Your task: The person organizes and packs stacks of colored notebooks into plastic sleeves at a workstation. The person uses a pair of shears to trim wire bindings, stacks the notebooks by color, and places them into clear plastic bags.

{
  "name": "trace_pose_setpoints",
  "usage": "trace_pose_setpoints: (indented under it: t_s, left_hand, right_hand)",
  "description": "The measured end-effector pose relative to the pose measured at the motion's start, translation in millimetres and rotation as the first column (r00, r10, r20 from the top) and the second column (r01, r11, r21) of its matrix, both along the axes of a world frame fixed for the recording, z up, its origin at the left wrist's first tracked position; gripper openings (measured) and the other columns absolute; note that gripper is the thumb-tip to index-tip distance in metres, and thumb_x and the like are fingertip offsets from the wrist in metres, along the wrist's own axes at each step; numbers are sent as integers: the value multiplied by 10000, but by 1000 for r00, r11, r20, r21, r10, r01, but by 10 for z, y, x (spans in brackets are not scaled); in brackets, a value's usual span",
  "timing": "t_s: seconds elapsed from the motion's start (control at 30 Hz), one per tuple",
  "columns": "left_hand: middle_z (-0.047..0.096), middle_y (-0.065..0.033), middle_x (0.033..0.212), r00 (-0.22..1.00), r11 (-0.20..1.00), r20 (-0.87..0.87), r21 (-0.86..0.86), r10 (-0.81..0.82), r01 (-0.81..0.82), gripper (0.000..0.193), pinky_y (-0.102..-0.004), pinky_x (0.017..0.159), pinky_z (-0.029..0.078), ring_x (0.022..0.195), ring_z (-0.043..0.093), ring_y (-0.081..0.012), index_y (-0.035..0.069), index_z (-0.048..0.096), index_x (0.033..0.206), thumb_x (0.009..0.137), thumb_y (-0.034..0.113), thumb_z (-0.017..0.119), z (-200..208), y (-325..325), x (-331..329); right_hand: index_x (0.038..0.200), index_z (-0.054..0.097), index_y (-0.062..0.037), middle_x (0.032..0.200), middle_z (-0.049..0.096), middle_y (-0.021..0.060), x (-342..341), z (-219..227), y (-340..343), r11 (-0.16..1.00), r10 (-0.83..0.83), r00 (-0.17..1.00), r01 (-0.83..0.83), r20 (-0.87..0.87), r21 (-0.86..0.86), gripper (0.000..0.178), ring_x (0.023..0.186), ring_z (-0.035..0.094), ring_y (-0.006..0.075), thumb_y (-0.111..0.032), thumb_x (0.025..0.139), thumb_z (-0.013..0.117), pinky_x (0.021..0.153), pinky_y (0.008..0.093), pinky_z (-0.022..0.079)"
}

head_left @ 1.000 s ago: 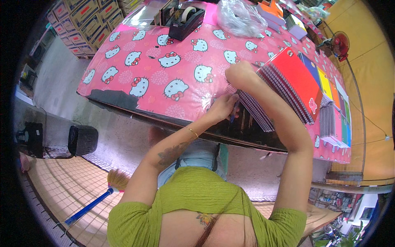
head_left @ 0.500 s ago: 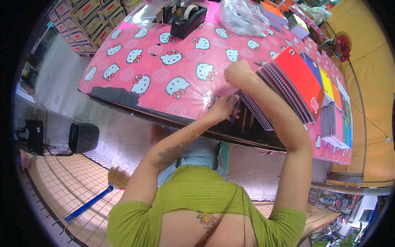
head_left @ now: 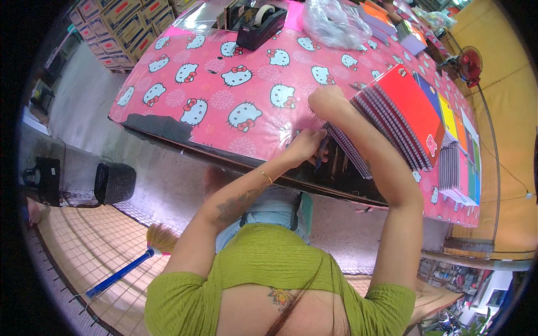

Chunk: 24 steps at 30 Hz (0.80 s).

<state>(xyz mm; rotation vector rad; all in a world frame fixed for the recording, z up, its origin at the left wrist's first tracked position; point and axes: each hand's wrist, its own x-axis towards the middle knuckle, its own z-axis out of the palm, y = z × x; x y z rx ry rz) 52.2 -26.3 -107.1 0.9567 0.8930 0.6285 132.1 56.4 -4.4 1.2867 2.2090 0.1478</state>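
At the table's near edge my left hand [head_left: 307, 147] is closed around a slim dark blue object [head_left: 318, 162], mostly covered by the fingers; its kind cannot be made out. Just beyond it, my right hand [head_left: 328, 102] is bent at the wrist with fingers curled down by the coil end of the notebooks; what those fingers hold is hidden. Beside my right forearm lies a stack of red spiral-bound notebooks [head_left: 406, 106], fanned so that the coils face my hands. Part of the stack passes under that forearm.
A pink cartoon-print cover [head_left: 218, 101] spreads over the table. On it are a black tape dispenser [head_left: 262, 28], a clear plastic bag [head_left: 336, 25] and more notebooks [head_left: 457, 168] at the right. A red fan [head_left: 468, 63] stands beyond; a broom [head_left: 126, 271] lies at lower left.
The view has shifted slightly. My left hand has turned a little, and less of the dark blue object shows. My right hand stays at the coil end of the stack.
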Motion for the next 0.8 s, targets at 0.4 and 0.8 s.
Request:
trace_pose_setpoints:
  t_s: [0.4,0.8]
  left_hand:
    - [620,-111,741,999,995,8,-84,-43,43,412,-374,485,542,654,691,-281,-9,532,1013,1005,379,396,-29,7,9]
    - [644,-144,811,998,993,-7,-98,-60,59,401,-377,482,543,689,700,-292,4,524,1015,1005,378,378,-6,1,-2]
  right_hand:
    - [977,733,-85,1004,713,127,58,-86,30,998,8,997,-2,-79,70,213,942,691,271,-134,816,603,746,395,550]
    - [954,738,-86,991,716,126,57,-266,56,998,14,996,-8,-90,70,212,924,696,273,-168,818,597,742,395,553]
